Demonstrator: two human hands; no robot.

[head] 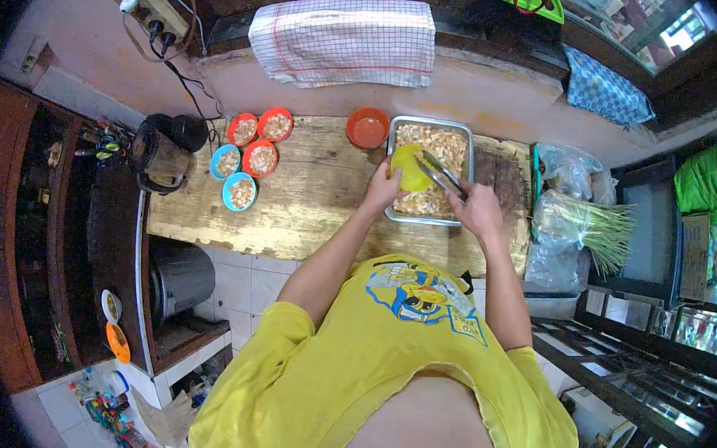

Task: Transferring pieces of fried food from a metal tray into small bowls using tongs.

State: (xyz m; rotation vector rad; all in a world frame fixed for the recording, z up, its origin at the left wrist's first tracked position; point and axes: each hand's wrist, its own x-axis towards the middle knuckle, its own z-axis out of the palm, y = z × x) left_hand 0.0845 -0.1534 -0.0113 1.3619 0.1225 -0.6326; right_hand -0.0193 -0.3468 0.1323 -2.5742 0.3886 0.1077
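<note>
My left hand point(384, 189) holds a yellow plastic bowl point(408, 166) over a rectangular metal tray point(392, 139) of pale, chopped food pieces point(430, 136). In my right hand point(477, 207) are metal tongs point(441, 172), their tips at the bowl's mouth. Whether food is between the tips cannot be told. A red-orange bowl point(367, 128) stands left of the tray, apart from it, with no food pieces seen in it. Farther left, several red bowls point(261, 158) and two blue bowls point(239, 192) contain similar pieces.
The wooden table point(308, 220) meets a wall with a checked cloth point(347, 43) above. A blender jug point(160, 156) and cables are at the left, below a power strip point(154, 9). Bagged long green stalks point(598, 227) and plastic bags lie at the right, beside a dark-framed appliance point(649, 228).
</note>
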